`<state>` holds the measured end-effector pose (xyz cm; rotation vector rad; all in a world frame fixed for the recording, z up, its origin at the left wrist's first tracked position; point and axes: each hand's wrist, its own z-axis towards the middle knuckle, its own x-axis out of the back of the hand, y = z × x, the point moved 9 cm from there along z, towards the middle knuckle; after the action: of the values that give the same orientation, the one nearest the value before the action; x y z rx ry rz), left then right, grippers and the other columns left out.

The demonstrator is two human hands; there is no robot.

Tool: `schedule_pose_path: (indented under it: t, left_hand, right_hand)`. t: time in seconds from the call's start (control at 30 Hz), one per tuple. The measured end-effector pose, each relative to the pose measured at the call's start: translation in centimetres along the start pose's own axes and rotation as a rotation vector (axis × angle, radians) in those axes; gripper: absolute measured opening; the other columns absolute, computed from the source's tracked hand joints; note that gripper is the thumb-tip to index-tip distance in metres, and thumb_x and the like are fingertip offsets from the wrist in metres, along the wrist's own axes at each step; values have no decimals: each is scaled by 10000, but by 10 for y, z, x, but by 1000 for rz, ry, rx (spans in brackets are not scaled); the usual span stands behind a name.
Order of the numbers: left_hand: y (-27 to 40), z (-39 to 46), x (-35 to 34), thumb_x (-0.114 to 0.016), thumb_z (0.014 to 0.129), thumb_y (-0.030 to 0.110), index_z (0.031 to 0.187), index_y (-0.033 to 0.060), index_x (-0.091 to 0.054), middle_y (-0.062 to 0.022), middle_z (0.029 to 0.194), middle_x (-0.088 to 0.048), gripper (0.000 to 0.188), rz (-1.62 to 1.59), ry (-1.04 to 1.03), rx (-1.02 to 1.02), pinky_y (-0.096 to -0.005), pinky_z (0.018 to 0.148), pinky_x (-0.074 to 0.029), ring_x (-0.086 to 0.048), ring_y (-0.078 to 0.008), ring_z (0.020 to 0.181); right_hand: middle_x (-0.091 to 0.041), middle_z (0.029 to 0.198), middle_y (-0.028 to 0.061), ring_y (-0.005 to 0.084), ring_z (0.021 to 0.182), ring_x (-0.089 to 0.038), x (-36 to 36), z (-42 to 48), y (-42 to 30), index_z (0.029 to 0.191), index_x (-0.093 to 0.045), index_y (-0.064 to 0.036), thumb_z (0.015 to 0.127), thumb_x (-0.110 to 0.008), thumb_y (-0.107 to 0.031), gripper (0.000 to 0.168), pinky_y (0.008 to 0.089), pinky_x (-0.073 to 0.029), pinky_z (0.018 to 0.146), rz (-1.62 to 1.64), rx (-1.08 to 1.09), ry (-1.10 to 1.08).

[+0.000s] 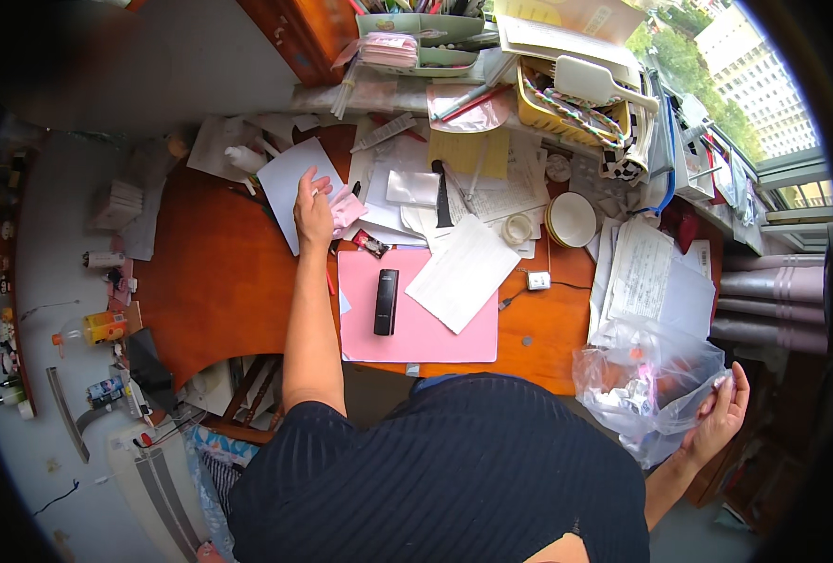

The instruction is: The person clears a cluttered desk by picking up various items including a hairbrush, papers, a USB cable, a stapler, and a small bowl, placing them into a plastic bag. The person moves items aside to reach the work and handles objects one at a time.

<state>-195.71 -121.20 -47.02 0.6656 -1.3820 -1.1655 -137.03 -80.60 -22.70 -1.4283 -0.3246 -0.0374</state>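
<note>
My right hand (719,415) grips the rim of a clear plastic bag (599,383) at the right edge of the desk. Crumpled white and pink scraps (634,397) show through its film. Over a sheet of white paper (280,176) on the left is my left hand (314,214), its fingers partly curled. A crumpled pink wrapper or tissue (348,210) lies against its palm side; whether the fingers hold it is unclear. Just below that is a small black and red packet (370,243). A black oblong case (386,302) rests on a pink folder (444,345).
A folded white paper (464,273) overlaps the folder. Right of it are a white charger plug (539,280) with cable, a coin (526,341), stacked bowls (572,219) and a tape roll (517,229). Papers (634,274) pile at the right. A yellow basket (537,116) stands on the sill.
</note>
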Motion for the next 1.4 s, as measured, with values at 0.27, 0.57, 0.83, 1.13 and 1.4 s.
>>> schedule_pose_path:
  t: [0.27,0.57,0.83,1.13,1.4]
  left_hand:
    - [109,-26,-121,-649,776,92,1485,173,-298,-221,1481,-303,795,485,-531,-543,-422,1108,-335,-395,-380,1321]
    - [59,-27,-162,-647,687,58,1305,-53,-443,-271,1306,-478,661,835,-634,-679,-441,1053,-389,-464,-392,1232]
    - [63,-21,-160,-572,739,85,1216,-15,-543,-222,1093,-596,488,793,-482,-681,-432,909,-469,-560,-360,1051]
    - [76,31,-115,-561,866,157,1235,3,-577,-176,1142,-665,400,-652,-464,144,-371,931,-492,-638,-245,1053]
    - [95,-9,-108,-530,733,27,1397,79,-389,-225,1133,-617,681,-1295,-511,420,-544,1016,-453,-577,-410,1143]
  right_hand:
    - [-587,821,3,-9,491,-356,-3,-2,-1,1240,-556,-5,990,-521,-73,261,143,-269,424,9,6,-3]
    - [-581,813,6,-10,491,-354,18,-14,2,1227,-557,5,985,-521,-61,253,137,-266,421,-5,34,85]
    - [-567,806,-6,-13,491,-357,14,-21,1,1227,-569,-9,988,-532,-93,256,131,-273,421,52,43,68]
    - [-541,788,-14,-14,495,-351,30,-30,-2,1217,-564,-7,988,-518,-74,242,135,-264,422,24,40,139]
    - [-543,787,-11,-13,494,-353,27,-30,0,1209,-566,-3,989,-516,-71,236,138,-270,423,32,31,124]
